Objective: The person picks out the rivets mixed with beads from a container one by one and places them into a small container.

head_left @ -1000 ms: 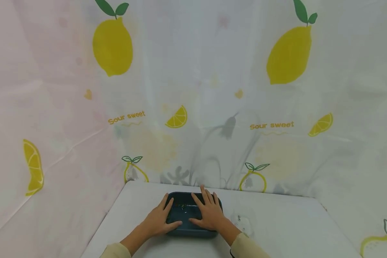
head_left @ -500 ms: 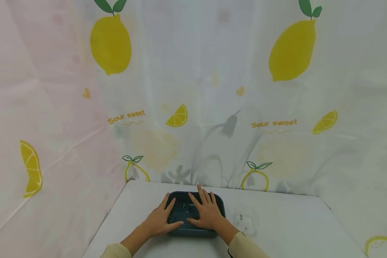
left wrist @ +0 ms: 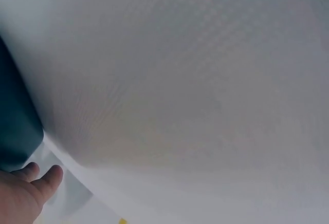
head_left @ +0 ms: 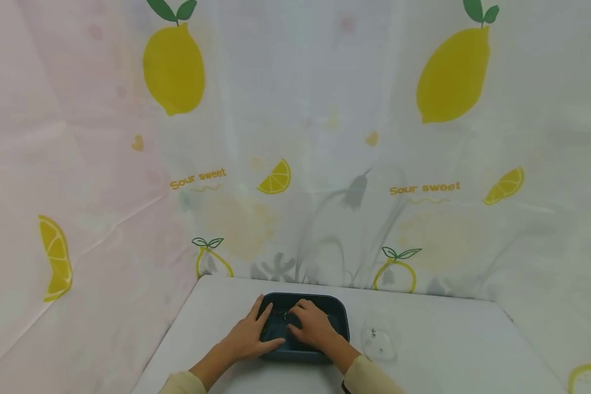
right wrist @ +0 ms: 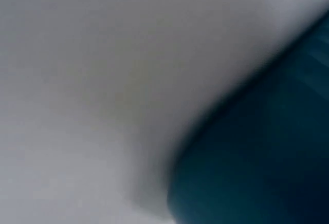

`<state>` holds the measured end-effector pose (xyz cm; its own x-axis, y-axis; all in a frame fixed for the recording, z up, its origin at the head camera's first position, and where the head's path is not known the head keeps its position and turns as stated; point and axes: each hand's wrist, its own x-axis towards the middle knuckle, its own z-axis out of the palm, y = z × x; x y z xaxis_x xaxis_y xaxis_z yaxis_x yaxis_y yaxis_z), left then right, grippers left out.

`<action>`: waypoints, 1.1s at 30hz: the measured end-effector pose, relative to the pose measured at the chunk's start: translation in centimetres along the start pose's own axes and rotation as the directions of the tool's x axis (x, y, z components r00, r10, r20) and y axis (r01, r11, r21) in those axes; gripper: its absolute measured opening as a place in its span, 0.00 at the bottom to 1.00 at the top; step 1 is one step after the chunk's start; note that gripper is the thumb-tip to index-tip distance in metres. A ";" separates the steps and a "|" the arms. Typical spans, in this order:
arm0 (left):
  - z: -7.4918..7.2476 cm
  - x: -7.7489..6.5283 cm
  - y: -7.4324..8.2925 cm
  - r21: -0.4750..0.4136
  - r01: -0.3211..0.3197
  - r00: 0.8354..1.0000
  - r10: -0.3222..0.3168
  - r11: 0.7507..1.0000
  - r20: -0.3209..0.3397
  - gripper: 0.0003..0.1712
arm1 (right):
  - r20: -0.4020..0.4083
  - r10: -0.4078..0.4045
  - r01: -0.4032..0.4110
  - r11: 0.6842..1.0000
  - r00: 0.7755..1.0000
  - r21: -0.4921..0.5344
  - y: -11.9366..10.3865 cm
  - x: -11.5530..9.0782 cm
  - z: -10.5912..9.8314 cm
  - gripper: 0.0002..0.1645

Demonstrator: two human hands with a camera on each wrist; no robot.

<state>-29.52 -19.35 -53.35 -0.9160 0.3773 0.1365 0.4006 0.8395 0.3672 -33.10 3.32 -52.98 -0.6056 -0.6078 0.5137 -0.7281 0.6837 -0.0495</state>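
A dark blue rectangular tray [head_left: 302,357] with raised walls sits on the white table in the head view. My left hand [head_left: 246,336] lies spread along its left side, fingers at the rim and thumb reaching over the front corner. Over the tray's interior, my right hand [head_left: 314,325] has its fingers bent downward. A tiny shiny item [head_left: 285,316] shows right by the right fingertips; whether they pinch anything I cannot tell. The left wrist view catches two fingertips of the left hand [left wrist: 23,196] close to the tray's outer wall [left wrist: 18,116]. No right fingers show in the blurred right wrist view.
Right of the tray lies a clear plastic packet [head_left: 379,342] with small dark bits in it. The white table [head_left: 438,339] extends to the right. Behind it hangs a lemon-printed curtain [head_left: 305,137], meeting the table's back edge.
My right hand has gone from spread fingers over the tray's right side to bent fingers inside it. The left hand stays at the left side. The head view has shifted slightly.
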 end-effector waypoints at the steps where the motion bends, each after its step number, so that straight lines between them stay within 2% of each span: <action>1: 0.1 0.1 0.0 -0.001 -0.002 1.000 0.002 1.000 -0.004 0.57 | 0.023 0.022 -0.023 0.999 0.999 0.028 0.0 0.1 0.0 0.17; 6: 0.4 0.4 0.3 -0.016 -0.007 1.000 0.007 1.000 -0.009 0.57 | 0.147 0.169 -0.188 0.974 0.975 0.125 0.1 0.4 0.0 0.14; 10: 0.5 0.4 0.4 -0.034 0.006 1.000 -0.005 0.999 0.010 0.57 | 0.182 0.224 -0.252 0.955 0.958 0.156 0.3 0.4 0.4 0.14; 19: -0.2 0.4 -0.1 -0.041 0.055 0.998 -0.054 0.998 0.021 0.57 | 0.268 0.255 -0.323 0.912 0.929 0.253 0.3 1.7 1.3 0.10; 33: 0.2 0.4 0.0 -0.101 0.073 0.995 -0.066 0.992 0.072 0.58 | 0.298 0.263 -0.342 0.903 0.918 0.259 0.5 1.1 1.6 0.06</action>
<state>-29.87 -19.12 -53.46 -0.9362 0.3486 0.0454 0.3284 0.8210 0.4670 -34.63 2.33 -53.81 -0.8426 -0.4985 0.2036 -0.5335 0.7212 -0.4419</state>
